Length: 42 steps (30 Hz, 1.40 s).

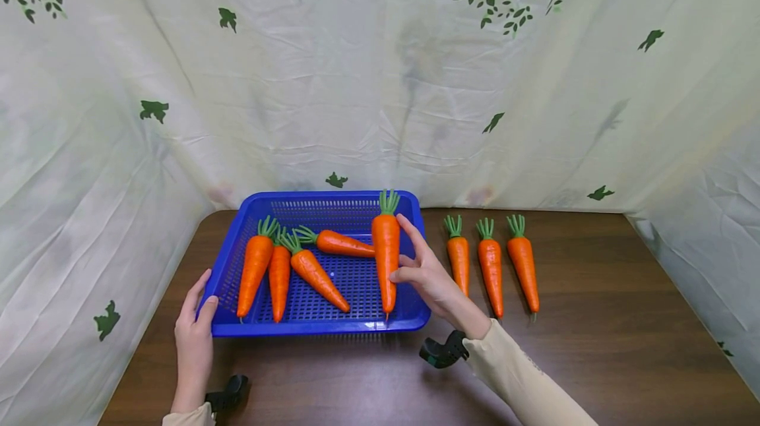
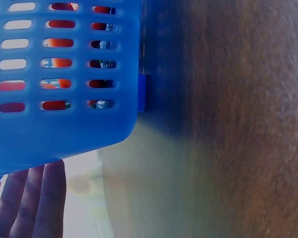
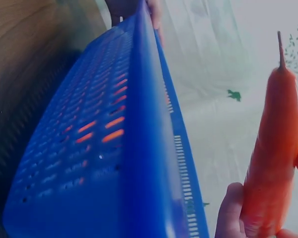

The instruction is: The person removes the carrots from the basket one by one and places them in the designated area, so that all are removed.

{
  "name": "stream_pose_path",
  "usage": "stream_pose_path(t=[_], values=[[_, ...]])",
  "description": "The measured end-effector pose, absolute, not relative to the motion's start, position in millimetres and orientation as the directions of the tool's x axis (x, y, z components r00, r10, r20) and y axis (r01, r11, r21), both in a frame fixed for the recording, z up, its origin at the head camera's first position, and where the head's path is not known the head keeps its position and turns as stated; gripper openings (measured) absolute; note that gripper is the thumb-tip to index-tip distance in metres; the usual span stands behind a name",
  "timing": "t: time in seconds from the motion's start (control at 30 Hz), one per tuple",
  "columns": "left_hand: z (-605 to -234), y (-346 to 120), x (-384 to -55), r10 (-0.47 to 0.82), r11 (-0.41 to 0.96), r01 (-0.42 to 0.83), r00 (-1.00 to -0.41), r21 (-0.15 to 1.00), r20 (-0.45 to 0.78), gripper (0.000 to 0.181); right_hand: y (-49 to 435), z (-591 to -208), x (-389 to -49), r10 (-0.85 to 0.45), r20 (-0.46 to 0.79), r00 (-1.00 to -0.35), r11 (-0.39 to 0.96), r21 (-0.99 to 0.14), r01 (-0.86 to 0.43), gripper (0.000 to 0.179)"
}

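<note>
My right hand (image 1: pixel 432 275) pinches an orange carrot (image 1: pixel 386 251) with green stems between thumb and fingers, over the right part of a blue plastic basket (image 1: pixel 285 328). In the right wrist view this carrot (image 3: pixel 275 148) stands above the basket's rim, its thin root tip upward in that picture. At the basket's left side, my left hand (image 1: pixel 194 337) holds the rim, thumb near the front corner. The left wrist view shows its fingers (image 2: pixel 49 198) against the slotted outer wall (image 2: pixel 64 129). Several carrots lie inside the basket, among them one slanting (image 1: pixel 315 274) and one nearly crosswise (image 1: pixel 344 244).
Three more carrots, left (image 1: pixel 458 258), middle (image 1: pixel 490 268) and right (image 1: pixel 523 264), lie in a row on the brown wooden table (image 1: pixel 617 320), right of the basket. A pale curtain (image 1: pixel 332 83) with leaf prints hangs behind the table and along both sides.
</note>
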<state>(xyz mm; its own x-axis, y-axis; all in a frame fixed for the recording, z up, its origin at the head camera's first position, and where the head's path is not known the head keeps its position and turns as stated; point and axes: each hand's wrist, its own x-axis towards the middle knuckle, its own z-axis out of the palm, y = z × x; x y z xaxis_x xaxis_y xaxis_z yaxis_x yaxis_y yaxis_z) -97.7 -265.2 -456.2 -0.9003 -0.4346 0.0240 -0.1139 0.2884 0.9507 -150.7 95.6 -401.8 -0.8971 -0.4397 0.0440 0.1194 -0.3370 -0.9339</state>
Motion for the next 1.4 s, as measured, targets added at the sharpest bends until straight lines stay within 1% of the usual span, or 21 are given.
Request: stream_pose_path(t=[0.17,0.37,0.5,0.73,0.9,1.1,1.4], values=[[-456,-265,-97,-0.434,0.290,-0.109,-0.900,0.951,0.029,0.045,103,-399,-150,-0.413,0.083,-0.907,-0.331,-0.941,0.065,0.099],[-457,-266,-98,-0.434,0.292,-0.109,-0.900,0.950,0.030,0.045,114,-394,-149,-0.366,0.058,-0.929,-0.295,-0.954,0.056,0.099],[-457,-266,-98,-0.432,0.292,-0.108,-0.901,0.950,0.031,0.045,123,-394,-149,-0.356,0.070,-0.932,-0.317,-0.947,0.050,0.099],[-455,-265,-98,-0.427,0.280,-0.109,-0.904,0.954,0.022,0.046,136,-395,-147,-0.338,0.097,-0.936,-0.420,-0.906,0.058,0.096],[-456,-265,-98,-0.426,0.286,-0.115,-0.904,0.951,0.019,0.046,144,-397,-146,-0.319,0.110,-0.941,-0.453,-0.890,0.050,0.095],[-455,-265,-98,-0.431,0.295,-0.118,-0.902,0.948,0.021,0.046,157,-401,-145,-0.300,0.109,-0.948,-0.471,-0.881,0.048,0.092],[-456,-265,-98,-0.425,0.277,-0.124,-0.905,0.953,0.006,0.046,177,-405,-143,-0.259,0.080,-0.962,-0.449,-0.892,0.046,0.084]])
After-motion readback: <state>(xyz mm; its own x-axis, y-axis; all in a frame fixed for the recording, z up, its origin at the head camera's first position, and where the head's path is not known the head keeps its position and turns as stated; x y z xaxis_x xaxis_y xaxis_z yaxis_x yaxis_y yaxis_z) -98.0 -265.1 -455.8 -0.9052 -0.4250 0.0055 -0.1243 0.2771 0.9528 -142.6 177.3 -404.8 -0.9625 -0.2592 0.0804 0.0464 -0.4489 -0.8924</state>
